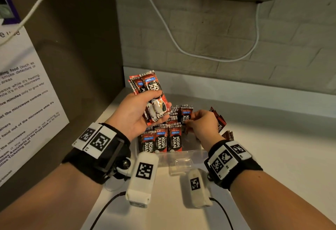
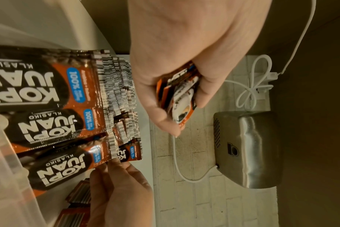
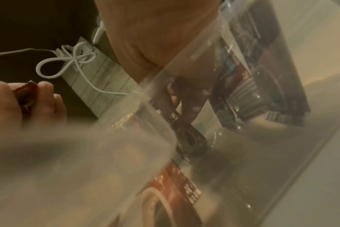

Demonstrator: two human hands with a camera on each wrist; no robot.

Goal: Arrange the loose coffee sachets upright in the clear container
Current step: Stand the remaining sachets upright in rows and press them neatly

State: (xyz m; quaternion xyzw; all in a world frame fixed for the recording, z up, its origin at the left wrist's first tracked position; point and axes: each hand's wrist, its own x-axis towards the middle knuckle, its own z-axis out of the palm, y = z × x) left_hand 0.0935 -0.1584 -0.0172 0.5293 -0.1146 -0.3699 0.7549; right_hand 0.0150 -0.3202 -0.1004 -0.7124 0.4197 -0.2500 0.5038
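My left hand grips a small stack of red and black coffee sachets above the clear container; the left wrist view shows the same stack of sachets clamped between thumb and fingers. Inside the container several sachets stand upright in rows. My right hand reaches into the container and pinches one upright sachet at the back row. In the right wrist view the container wall blurs the fingers behind it.
More loose sachets lie on the white counter right of the container. A brown cabinet side with a paper notice stands at left. A white cable hangs on the brick wall below a metal dryer.
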